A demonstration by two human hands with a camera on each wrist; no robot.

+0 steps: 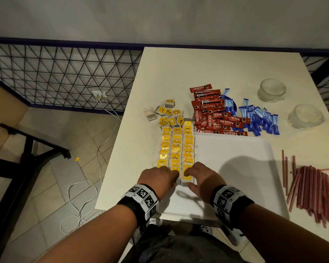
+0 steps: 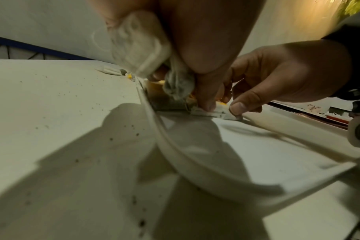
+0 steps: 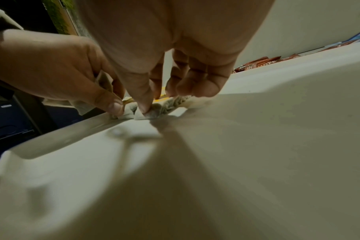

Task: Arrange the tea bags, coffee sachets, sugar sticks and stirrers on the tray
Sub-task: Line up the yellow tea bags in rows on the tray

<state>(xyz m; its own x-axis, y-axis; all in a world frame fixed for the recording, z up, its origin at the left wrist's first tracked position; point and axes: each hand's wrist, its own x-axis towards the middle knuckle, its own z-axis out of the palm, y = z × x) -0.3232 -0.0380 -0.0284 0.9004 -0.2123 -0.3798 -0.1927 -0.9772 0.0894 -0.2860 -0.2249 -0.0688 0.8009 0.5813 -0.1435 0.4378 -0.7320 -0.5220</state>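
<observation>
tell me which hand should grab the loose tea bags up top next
Left, probably. The loose tea bags lie beyond the rows, on the left hand's side; the right hand pinches the nearest bag.

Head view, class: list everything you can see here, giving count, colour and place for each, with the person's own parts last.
Tray: one, white, near table edge.
Tea bags in rows: three rows, yellow tags, tray's left side.
Loose tea bags: small pile, yellow tags, beyond the rows.
Coffee sachets: a pile, red, beyond tray.
Sugar sticks: a pile, blue, right of the sachets.
Stirrers: a bundle, reddish, right of tray.
Glass bowls: two, clear, far right.
Table: one, cream.
Left hand: grips tea bags at the rows' near end.
Right hand: pinches nearest tea bag.
</observation>
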